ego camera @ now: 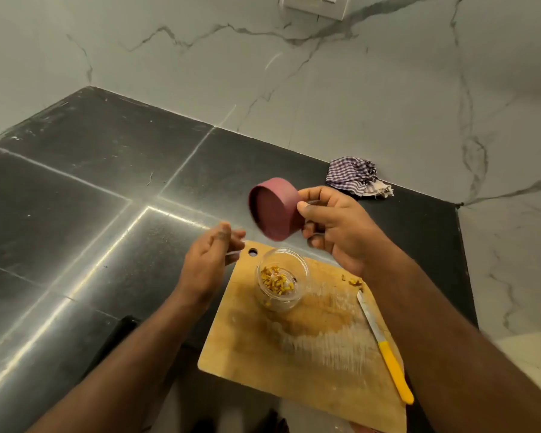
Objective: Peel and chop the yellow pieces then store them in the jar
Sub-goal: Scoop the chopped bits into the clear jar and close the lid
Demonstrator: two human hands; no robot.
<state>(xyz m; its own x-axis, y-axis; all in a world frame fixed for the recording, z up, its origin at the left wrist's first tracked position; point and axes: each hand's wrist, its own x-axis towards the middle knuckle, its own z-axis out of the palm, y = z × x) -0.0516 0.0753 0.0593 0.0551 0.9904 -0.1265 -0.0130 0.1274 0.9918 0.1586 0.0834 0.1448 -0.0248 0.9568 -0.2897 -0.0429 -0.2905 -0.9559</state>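
This is a home kitchen. A wooden cutting board (310,348) lies on a dark stone desk (91,170), and on the board are a small knife with a yellow handle (384,345) and a clear jar (281,281) with chopped yellow bits in it. Behind the board, a checked cloth (356,178) sits by the marble-look wall (294,67), and a white switch plate (316,4) is high on that wall.

No readable text, label, brand, number or sign anywhere.
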